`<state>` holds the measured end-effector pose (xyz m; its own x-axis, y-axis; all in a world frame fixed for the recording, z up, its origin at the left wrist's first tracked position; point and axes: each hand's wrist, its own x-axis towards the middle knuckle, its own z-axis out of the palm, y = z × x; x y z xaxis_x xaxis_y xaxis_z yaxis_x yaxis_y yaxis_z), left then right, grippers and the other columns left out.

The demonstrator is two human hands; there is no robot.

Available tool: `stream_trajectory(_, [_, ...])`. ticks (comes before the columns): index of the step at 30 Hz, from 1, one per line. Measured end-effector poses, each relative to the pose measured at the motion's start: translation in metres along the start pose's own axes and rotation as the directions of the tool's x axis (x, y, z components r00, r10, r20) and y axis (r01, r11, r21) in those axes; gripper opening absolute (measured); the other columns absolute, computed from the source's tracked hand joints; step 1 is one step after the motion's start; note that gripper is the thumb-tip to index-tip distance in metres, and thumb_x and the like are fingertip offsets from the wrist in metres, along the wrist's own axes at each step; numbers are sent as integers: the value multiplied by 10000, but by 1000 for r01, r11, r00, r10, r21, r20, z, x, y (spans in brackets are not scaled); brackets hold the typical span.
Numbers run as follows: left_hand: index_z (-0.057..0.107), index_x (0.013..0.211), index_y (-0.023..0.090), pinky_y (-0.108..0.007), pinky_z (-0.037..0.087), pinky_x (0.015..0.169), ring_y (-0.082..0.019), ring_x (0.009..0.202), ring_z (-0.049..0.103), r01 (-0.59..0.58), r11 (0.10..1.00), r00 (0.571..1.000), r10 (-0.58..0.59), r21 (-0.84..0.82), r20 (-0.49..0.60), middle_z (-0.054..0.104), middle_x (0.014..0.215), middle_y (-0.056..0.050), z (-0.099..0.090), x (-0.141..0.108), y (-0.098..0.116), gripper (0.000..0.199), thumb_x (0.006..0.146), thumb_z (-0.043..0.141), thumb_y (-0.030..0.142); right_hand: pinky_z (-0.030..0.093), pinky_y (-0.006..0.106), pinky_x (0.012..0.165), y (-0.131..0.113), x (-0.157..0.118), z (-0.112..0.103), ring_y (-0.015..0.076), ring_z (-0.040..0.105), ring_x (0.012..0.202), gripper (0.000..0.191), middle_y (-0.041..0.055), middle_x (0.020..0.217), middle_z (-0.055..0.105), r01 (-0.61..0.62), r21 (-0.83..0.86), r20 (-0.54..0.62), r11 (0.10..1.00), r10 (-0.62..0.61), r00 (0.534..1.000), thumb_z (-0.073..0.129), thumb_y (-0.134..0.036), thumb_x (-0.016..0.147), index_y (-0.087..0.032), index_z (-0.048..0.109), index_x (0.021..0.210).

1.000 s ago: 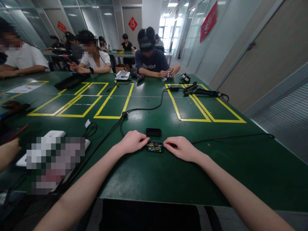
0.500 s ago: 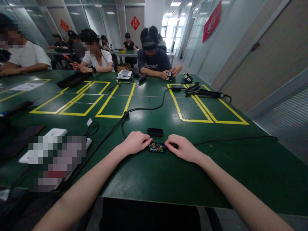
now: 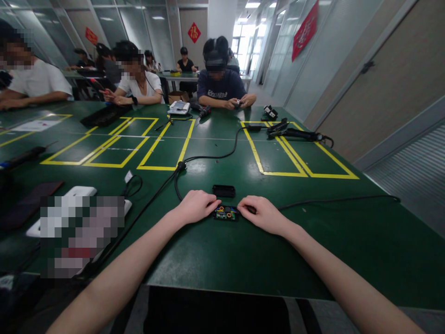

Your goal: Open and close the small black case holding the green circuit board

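A small black case [image 3: 225, 219] lies open on the green table, with a green circuit board [image 3: 222, 214], copper-coloured coils and blue and yellow wires inside. My left hand [image 3: 197, 205] is closed at its left end, thumb and forefinger pinching the case there; a black cable runs beneath this hand. At the right end my right hand [image 3: 260, 213] has its fingers curled round a black cable [image 3: 306, 202], which trails off to the right. Its exact grip is partly hidden by the fingers. Just beyond the case sits a black case cover [image 3: 224, 190], hollow side up.
Left of my arm lie a white power strip [image 3: 85, 191], a phone [image 3: 31, 204] and a screwdriver-like tool [image 3: 24, 157]. A knotted black cable [image 3: 181, 165] crosses the table. Yellow tape [image 3: 285, 174] marks rectangles. Across sits a person [image 3: 220, 86] handling a small part; others sit at left.
Both my hands keep almost the same place at the case. The person across has drawn their hands together around the small part. The view has shifted very slightly.
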<state>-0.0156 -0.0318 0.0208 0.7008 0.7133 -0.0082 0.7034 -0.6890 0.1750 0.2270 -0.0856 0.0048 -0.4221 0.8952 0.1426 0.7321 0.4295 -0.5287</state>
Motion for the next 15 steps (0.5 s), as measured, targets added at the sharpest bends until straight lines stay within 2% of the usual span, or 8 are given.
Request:
stream_trajectory(8, [701, 770, 180, -265, 387, 616, -214, 714, 692, 11, 1000, 1000, -11, 9, 5, 730, 749, -79, 0, 0, 0, 454, 1056, 425, 398, 428, 302, 688, 5, 1, -2, 168, 582, 721, 282, 36, 748, 638, 36, 18, 25, 999, -36, 999, 532, -304, 980, -191, 658, 755])
stream_trajectory(15, [694, 847, 189, -276, 426, 648, -232, 744, 706, 13, 1000, 1000, -13, 26, -2, 741, 797, -81, 2, 0, 3, 405, 1060, 412, 387, 417, 318, 726, 1, 1, -2, 177, 576, 739, 225, 33, 749, 646, 106, -30, 16, 994, -106, 994, 552, -225, 953, -200, 622, 741])
